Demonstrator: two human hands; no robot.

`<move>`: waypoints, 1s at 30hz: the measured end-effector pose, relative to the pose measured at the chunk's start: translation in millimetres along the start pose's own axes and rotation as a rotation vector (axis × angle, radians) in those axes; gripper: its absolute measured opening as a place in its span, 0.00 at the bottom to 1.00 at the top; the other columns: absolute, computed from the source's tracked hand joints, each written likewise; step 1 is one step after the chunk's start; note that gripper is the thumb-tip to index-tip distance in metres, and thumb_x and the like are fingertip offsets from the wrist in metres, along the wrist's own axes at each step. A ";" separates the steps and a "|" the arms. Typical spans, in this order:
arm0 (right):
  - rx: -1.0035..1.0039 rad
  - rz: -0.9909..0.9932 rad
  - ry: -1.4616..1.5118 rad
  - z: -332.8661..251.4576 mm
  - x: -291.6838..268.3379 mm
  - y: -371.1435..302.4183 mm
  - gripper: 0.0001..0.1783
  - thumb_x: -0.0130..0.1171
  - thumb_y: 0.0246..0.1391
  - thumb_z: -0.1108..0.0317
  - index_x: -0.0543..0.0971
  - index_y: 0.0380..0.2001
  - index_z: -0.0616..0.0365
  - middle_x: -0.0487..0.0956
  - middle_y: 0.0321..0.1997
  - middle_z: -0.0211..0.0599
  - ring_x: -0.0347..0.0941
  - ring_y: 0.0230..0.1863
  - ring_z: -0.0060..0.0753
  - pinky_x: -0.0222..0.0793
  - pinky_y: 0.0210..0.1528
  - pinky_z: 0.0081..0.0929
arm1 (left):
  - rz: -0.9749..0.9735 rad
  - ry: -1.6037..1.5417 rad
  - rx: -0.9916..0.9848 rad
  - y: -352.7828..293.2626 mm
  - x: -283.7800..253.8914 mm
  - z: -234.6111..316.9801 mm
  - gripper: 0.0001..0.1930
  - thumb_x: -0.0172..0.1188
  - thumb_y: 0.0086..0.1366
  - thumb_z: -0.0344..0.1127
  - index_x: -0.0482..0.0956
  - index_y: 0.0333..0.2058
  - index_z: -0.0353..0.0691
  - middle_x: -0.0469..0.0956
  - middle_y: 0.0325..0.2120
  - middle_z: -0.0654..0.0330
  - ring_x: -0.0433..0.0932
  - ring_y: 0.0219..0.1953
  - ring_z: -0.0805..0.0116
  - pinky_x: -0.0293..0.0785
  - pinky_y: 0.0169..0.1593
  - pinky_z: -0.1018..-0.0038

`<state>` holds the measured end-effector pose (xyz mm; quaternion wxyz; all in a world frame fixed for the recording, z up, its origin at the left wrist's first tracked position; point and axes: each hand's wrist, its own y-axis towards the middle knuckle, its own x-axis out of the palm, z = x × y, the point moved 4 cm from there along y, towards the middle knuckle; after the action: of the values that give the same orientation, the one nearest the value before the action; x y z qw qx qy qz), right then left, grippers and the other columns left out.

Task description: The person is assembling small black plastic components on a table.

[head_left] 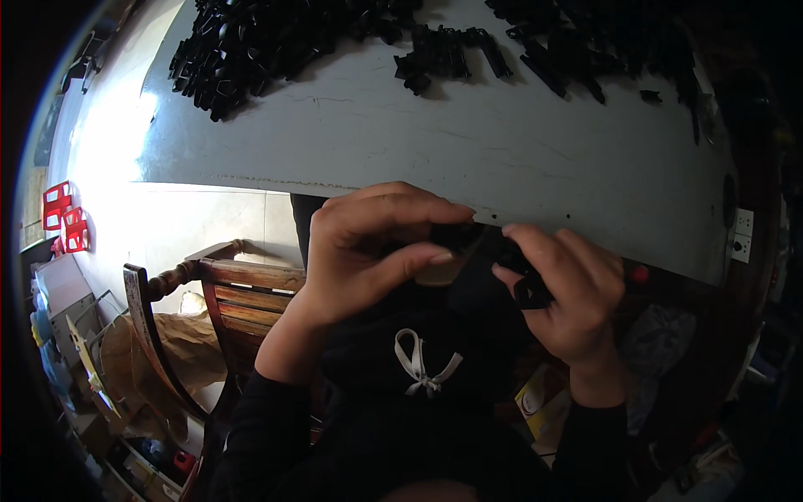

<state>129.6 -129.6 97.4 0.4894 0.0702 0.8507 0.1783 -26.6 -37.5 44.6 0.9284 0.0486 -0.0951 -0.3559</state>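
Note:
Near the table's front edge, above my lap, both hands are raised close together. My left hand (364,247) pinches a small dark piece (452,235) between thumb and fingers; its shape is lost against my black clothing. Within my right hand (573,289) is a black plastic part (529,287), gripped between thumb and fingers, with a looped end near the thumb. Whether the two pieces touch I cannot tell. On the grey-white table (401,151), a large heap of black plastic parts (251,50) lies at the far left.
More black parts (456,54) lie at the table's far middle, with another heap (602,38) at far right. A wooden chair (251,276) stands at left beside a brown paper bag (180,343). Red plastic stools (67,217) are farther left. A wall socket (743,234) sits at right.

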 end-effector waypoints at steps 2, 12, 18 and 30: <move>-0.001 -0.037 0.002 -0.3 0.2 0.2 0.15 0.69 0.40 0.70 0.78 0.33 0.63 0.73 0.19 0.32 0.72 0.19 0.28 0.64 0.19 0.25 | -0.007 0.005 0.042 0.3 2.1 -0.9 0.16 0.67 0.50 0.22 0.82 0.40 0.34 0.81 0.33 0.57 0.81 0.34 0.74 0.78 0.36 0.81; -0.082 -0.056 0.112 3.7 11.7 -1.3 0.13 0.65 0.40 0.72 0.78 0.33 0.60 0.66 0.16 0.27 0.67 0.14 0.24 0.62 0.14 0.24 | -0.172 0.072 0.127 2.3 3.4 6.9 0.21 0.67 0.55 0.43 0.81 0.38 0.28 0.80 0.36 0.49 0.80 0.37 0.61 0.76 0.40 0.71; -0.271 -0.056 0.177 -16.7 38.4 -5.4 0.06 0.61 0.45 0.71 0.78 0.29 0.58 0.71 0.19 0.29 0.73 0.18 0.26 0.69 0.17 0.23 | -0.229 -0.424 0.034 1.6 29.2 -1.7 0.28 0.41 0.70 0.51 0.80 0.40 0.28 0.77 0.43 0.44 0.76 0.48 0.53 0.69 0.53 0.65; 0.260 0.011 -0.157 79.5 42.3 71.6 0.15 0.67 0.45 0.69 0.72 0.34 0.58 0.77 0.32 0.38 0.77 0.36 0.42 0.70 0.34 0.35 | 0.363 0.871 0.251 61.3 -18.9 -21.7 0.05 0.59 0.56 0.28 0.75 0.33 0.40 0.73 0.26 0.60 0.75 0.28 0.63 0.71 0.28 0.69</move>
<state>172.2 -32.2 53.5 0.5403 0.1516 0.8253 0.0633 4.1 21.2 30.5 0.9159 0.2873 0.2530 -0.1207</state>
